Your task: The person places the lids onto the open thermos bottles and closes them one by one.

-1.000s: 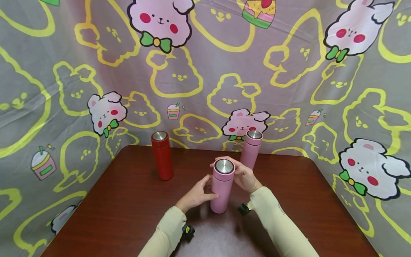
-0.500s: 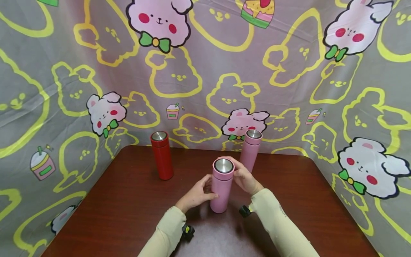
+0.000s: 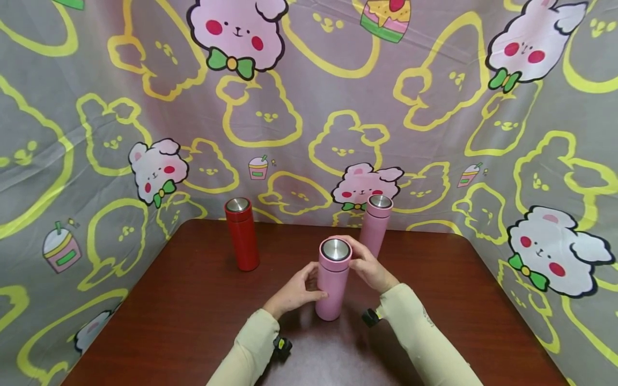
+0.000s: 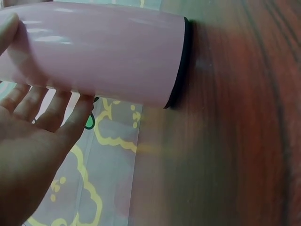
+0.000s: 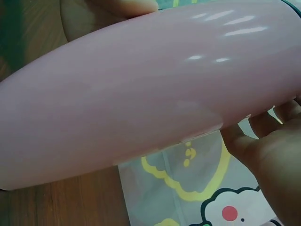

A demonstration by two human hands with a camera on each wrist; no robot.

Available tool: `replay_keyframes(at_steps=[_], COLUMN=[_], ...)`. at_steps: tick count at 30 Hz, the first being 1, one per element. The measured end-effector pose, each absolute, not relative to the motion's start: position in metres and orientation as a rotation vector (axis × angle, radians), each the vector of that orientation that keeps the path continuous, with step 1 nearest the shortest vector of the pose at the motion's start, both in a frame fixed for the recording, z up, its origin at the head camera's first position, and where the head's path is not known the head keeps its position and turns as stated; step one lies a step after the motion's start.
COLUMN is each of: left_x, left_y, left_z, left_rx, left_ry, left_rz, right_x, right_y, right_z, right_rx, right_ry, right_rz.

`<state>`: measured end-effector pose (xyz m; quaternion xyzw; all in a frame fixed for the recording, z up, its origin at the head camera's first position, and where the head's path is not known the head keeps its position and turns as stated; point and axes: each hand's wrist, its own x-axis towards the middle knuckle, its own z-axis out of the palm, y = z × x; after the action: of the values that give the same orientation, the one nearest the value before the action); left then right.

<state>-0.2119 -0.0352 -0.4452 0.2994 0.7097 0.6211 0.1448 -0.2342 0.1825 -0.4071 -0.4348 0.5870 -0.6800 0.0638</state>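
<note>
A pink thermos [image 3: 331, 292] with a steel-topped lid stands upright on the table, at the middle in the head view. My left hand [image 3: 295, 292] holds its body from the left, thumb across the front. In the left wrist view, the fingers [image 4: 56, 110] of that hand lie along the side of the thermos [image 4: 108, 52], whose black base rim meets the wood. From the right, my right hand [image 3: 370, 266] grips it up by the lid, fingers reaching round behind. The right wrist view has its fingers [image 5: 240, 141] against the upper body of the thermos [image 5: 141, 94].
On the brown table [image 3: 183, 321], a red thermos [image 3: 245, 241] stands back left. A second pink thermos [image 3: 374, 228] is at the back right, its lower part partly behind my right hand. A cartoon-print cloth [image 3: 289, 107] hangs round the back and sides.
My right hand has shifted slightly round the lid, its wrist moving a little right and down. The left hand keeps its hold; the thermos stays in place.
</note>
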Motion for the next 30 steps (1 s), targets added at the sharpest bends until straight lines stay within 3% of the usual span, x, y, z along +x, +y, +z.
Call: replay_keyframes(at_steps=[10, 30], left_x=[-0.211, -0.209], left_y=[-0.034, -0.032], left_z=[-0.444, -0.445], left_rx=[0.864, 0.871], left_ry=[2.071, 2.102], left_rz=[1.789, 1.794], right_x=[-0.229, -0.218], right_y=[0.190, 0.189], right_z=[-0.404, -0.408], right_rx=[-1.231, -1.114], right_ry=[2.150, 2.271], right_rz=[-1.919, -2.006])
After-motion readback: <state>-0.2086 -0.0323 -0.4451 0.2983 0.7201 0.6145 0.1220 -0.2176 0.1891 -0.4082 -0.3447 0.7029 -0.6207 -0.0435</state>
